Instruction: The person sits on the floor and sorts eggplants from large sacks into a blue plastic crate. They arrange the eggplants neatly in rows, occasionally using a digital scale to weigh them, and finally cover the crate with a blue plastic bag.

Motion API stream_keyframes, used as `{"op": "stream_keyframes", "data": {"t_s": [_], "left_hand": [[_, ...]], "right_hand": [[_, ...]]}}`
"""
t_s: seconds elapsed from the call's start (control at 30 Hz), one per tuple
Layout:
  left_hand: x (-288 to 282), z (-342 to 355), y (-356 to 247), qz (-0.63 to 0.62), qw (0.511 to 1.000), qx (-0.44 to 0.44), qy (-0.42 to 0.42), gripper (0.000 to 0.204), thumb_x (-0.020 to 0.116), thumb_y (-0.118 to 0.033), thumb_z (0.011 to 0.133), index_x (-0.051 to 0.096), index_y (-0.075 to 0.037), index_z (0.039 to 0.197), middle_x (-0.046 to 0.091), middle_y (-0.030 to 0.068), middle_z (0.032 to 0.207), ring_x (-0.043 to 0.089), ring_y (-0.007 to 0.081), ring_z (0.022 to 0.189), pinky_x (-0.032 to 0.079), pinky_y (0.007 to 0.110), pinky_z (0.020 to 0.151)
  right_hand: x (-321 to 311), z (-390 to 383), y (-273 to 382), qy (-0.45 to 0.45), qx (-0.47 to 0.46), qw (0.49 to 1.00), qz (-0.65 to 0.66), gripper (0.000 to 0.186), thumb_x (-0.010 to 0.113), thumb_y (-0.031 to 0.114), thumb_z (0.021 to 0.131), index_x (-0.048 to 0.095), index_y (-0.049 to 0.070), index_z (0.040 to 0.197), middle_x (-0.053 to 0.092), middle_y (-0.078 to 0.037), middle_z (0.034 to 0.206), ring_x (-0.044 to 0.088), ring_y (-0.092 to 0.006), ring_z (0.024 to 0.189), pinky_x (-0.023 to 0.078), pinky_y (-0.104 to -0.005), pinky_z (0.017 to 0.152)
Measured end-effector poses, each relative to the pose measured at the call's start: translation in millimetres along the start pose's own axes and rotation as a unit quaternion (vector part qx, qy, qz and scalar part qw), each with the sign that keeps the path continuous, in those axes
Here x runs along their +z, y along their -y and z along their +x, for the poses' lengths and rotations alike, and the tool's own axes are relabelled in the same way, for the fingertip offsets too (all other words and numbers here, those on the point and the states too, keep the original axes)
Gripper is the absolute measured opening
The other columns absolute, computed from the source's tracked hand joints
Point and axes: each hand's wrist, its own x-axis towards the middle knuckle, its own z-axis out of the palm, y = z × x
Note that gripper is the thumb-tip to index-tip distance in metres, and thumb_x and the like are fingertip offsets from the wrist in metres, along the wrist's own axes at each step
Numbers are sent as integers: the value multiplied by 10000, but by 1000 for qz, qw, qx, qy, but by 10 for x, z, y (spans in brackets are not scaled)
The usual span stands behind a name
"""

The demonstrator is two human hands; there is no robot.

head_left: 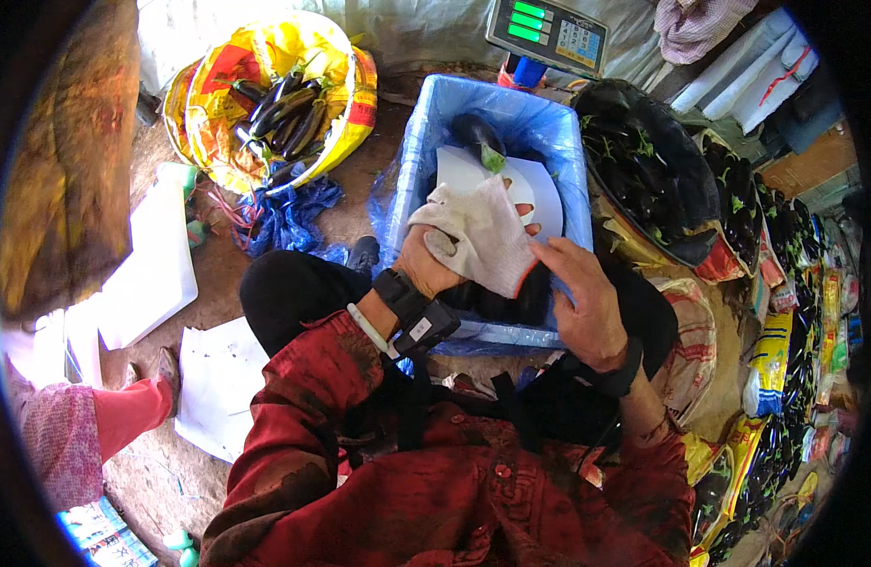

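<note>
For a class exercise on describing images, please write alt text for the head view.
A person's left hand holds a pale cloth glove, the right hand at its orange edge, above a blue crate lined with plastic. Eggplants and white paper lie inside; beyond is a digital scale, with more eggplants in a yellow sack to the left and along the right.

Just the one blue-lined crate [418, 161], two hands [589, 307] and one knit glove [487, 227] over it, one digital scale [552, 35] with three green readouts [527, 21] behind it, one yellow sack [349, 71] of eggplants [289, 113] to its left.
</note>
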Motion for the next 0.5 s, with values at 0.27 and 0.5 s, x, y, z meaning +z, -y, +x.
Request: {"op": "stream_keyframes", "data": {"t_s": [0.27,0.5], "left_hand": [[-46,47,94,-430,892,-128,-55,595,276,-473,1017,438,-75,1428,436,265,1449,449,425,1319,338,604,1108],[-141,-50,261,-126,854,-330,-383,555,487,-466,969,489,-34,1316,569,220,1267,581,392,1149,440,641,991]], "right_hand": [[138,-36,-181,-35,-114,988,-103,353,678,-19,775,688,94,1109,619,-138,1199,560,-363,1172,454,-439,983],[203,47,-317,-128,251,892,353,101,637,26,932,674,-25,1011,636,-1,805,528,-49,639,443,-207,567]]}}
